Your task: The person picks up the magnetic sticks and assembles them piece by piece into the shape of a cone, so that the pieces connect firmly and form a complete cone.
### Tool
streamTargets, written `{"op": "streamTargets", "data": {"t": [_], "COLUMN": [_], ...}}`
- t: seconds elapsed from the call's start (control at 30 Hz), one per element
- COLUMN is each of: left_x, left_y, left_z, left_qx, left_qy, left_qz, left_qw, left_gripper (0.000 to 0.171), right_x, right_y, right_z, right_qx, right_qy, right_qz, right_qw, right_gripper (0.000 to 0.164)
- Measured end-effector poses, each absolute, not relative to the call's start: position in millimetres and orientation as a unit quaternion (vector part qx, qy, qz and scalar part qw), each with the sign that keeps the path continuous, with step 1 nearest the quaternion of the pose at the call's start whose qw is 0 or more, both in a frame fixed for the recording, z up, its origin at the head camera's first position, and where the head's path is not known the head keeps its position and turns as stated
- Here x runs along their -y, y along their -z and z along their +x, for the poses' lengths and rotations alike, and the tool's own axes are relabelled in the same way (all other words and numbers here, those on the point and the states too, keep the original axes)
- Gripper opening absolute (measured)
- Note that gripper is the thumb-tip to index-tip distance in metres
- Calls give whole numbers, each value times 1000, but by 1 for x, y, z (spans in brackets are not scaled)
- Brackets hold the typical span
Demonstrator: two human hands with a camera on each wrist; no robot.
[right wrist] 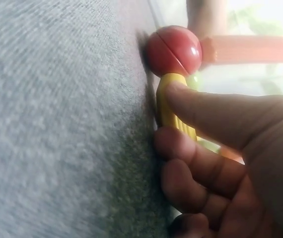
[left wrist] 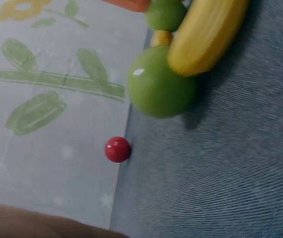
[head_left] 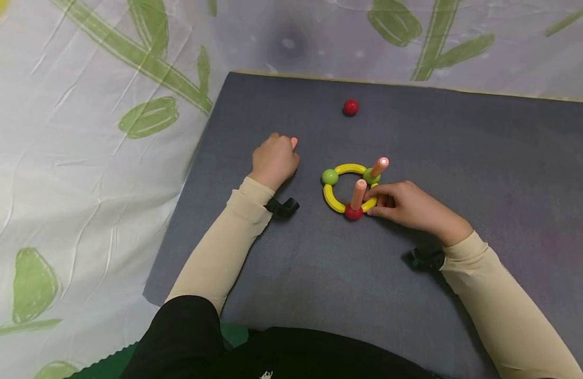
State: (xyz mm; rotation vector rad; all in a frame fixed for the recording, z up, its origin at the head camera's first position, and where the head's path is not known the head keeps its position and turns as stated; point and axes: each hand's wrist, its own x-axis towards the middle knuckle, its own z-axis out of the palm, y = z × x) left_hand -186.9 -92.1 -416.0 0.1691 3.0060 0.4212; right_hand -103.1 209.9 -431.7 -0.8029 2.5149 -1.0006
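My right hand pinches a yellow curved rod between thumb and fingers. That rod belongs to a ring of yellow curved rods joined by a red ball and two green balls, lying flat on the table. One orange straight rod stands up from the red ball, and another orange rod rises from the far-right green ball. To the left of the ring, my left hand is curled round an orange rod; only its tip shows beyond the fingers.
A loose red ball lies near the far edge of the grey table. A patterned cloth hangs along the left and far sides. Each wrist wears a black camera mount.
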Motion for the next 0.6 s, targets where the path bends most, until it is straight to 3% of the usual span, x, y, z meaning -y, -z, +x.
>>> {"op": "streamTargets", "data": {"t": [0.13,0.2,0.3,0.43,0.6], "left_x": [88,84,80,77,76], "left_y": [416,414,408,398,399], "left_z": [-188,-188,-186,-180,-176], "left_qx": [-973,-951,-889,-807,-779], "left_qy": [-195,-269,-408,-521,-533], "left_qz": [70,90,135,219,274], "left_qw": [98,124,158,174,183], "left_gripper": [25,21,27,28,27], "right_x": [-209,-209,-209,-209,-209], "right_y": [433,435,435,435,433], "right_z": [-103,-103,-104,-105,-104], "right_qx": [-882,-883,-884,-885,-885], "right_qy": [348,346,345,342,346], "right_qz": [-275,-275,-273,-265,-260], "right_qw": [160,158,160,169,172], "right_gripper": [23,23,23,23,23]}}
